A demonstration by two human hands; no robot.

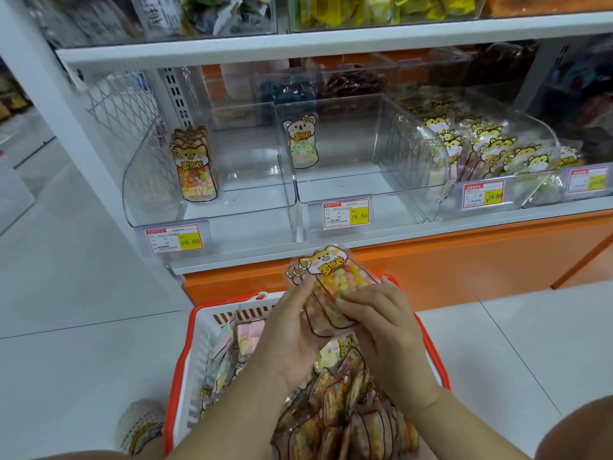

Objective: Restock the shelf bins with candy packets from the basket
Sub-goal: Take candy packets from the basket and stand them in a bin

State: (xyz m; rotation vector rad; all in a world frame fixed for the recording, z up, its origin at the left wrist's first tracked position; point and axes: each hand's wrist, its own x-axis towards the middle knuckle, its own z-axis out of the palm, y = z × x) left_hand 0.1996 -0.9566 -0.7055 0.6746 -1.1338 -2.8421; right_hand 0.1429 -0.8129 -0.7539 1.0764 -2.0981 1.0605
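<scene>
So the biggest thing here is the white shelf [331, 44], straight past the far end of the basket [180, 370], with an orange base under it. Three clear bins sit on its lowest board. The left bin [252, 180], beyond the basket and off to its left, has just a few orange-animal packets [194, 167] standing at its left side. The middle bin [348, 180], right beyond the basket, holds one koala packet [302, 142] leaning at its back left. The right bin [418, 154], beyond the basket and to its right, is packed with tiger packets [491, 151].

The basket itself is white with a red rim, sitting on the pale floor tiles, and it's loaded with a pile of packets [348, 410].

Both hands are up over the basket's far end. The left hand [292, 336] cups a stack of candy packets [335, 277] from its left side, thumb up along the edge. The right hand [388, 327] has its fingertips curled onto the front of the stack's lower part. The stack tilts toward the shelf, colourful candy showing through.

Each bin has a price tag [174, 242] clipped on front, reading 16.80.
</scene>
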